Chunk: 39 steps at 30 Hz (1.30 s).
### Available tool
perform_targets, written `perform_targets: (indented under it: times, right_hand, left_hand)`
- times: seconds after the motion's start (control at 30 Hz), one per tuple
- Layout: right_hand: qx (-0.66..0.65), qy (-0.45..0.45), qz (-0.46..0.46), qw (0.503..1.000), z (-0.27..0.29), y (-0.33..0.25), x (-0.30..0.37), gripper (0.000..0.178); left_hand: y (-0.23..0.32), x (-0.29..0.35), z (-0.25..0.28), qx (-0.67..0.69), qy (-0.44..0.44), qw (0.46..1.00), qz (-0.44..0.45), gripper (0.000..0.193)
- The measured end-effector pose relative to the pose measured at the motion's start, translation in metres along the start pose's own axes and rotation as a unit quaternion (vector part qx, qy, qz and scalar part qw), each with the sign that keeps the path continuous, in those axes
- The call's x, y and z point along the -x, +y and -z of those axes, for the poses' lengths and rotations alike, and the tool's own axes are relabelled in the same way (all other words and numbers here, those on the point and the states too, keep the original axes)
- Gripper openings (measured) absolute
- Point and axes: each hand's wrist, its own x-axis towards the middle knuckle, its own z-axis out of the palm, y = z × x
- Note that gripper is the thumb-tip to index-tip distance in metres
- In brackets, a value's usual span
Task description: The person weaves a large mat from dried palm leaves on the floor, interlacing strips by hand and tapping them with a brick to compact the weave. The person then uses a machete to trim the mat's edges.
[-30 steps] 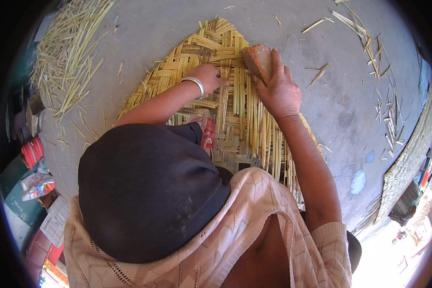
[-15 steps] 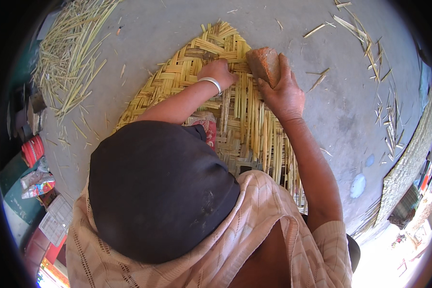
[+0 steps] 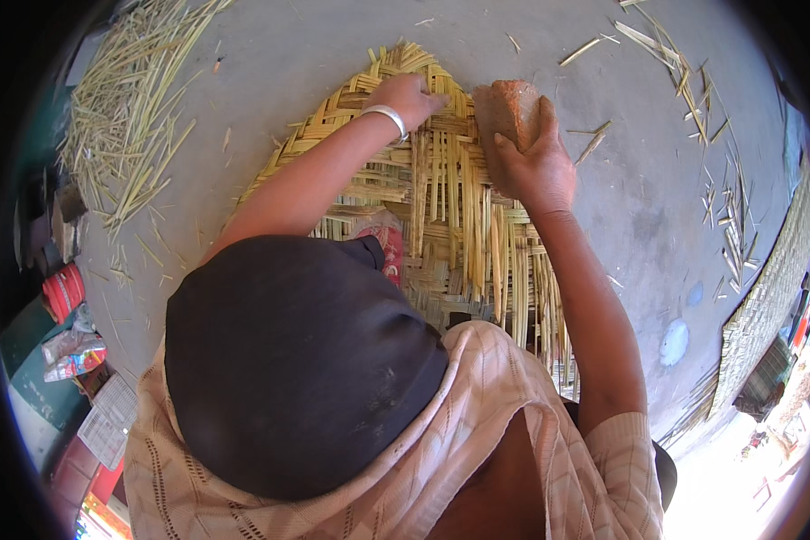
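Observation:
A pointed mat of yellow-green split strips (image 3: 387, 175) lies on the floor before me, tightly woven at its far tip, with long loose strips trailing toward me. Near that tip, my left hand (image 3: 407, 101), with a silver bangle at the wrist, is closed against the weave; its fingertips are partly hidden, and what they hold cannot be made out. On the mat's right edge stands a reddish-brown brick (image 3: 513, 108), tilted a little. My right hand (image 3: 545, 171) grips it from the right, thumb on the near face.
A heap of split strips (image 3: 130, 108) lies at far left, and scattered strips (image 3: 733, 216) at right. A finished-looking woven mat (image 3: 765, 279) curves along the right edge. Red fabric (image 3: 388, 247) shows by my knee. Bags and packets (image 3: 72, 351) sit at left.
My left hand has moved farther away, toward the mat's tip. The brick in my right hand has shifted slightly right and turned, showing more of its near face.

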Motion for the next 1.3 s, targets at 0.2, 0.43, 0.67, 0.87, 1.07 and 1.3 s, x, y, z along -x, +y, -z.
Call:
perform_targets:
  times: [0.2,0.43,0.67,0.87,1.07,1.3]
  right_hand:
    - [0.016,0.02,0.023,0.999,-0.005,-0.002,-0.003,0.084]
    - [-0.033,0.022,0.041,0.998,0.011,0.002,-0.002,0.085]
    - [0.026,0.011,0.223,0.974,0.05,0.046,0.032,0.08]
    - [0.125,-0.045,0.259,0.957,0.036,0.075,0.043,0.081]
    - [0.147,-0.088,0.261,0.95,0.03,0.078,0.038,0.081]
    - [0.096,-0.037,0.371,0.923,0.009,0.093,0.05,0.077]
  left_hand:
    - [0.002,-0.022,0.006,-0.076,-0.002,0.997,0.026,0.048]
    - [0.0,-0.03,0.008,-0.014,-0.053,0.997,0.048,0.04]
    - [-0.01,-0.015,0.034,0.241,-0.078,0.965,0.07,0.031]
    - [-0.042,0.007,0.093,-0.031,-0.277,0.96,0.02,0.04]
    - [-0.103,0.04,0.067,-0.171,-0.348,0.921,-0.04,0.048]
    - [-0.116,0.075,0.025,-0.199,-0.14,0.967,-0.071,0.032]
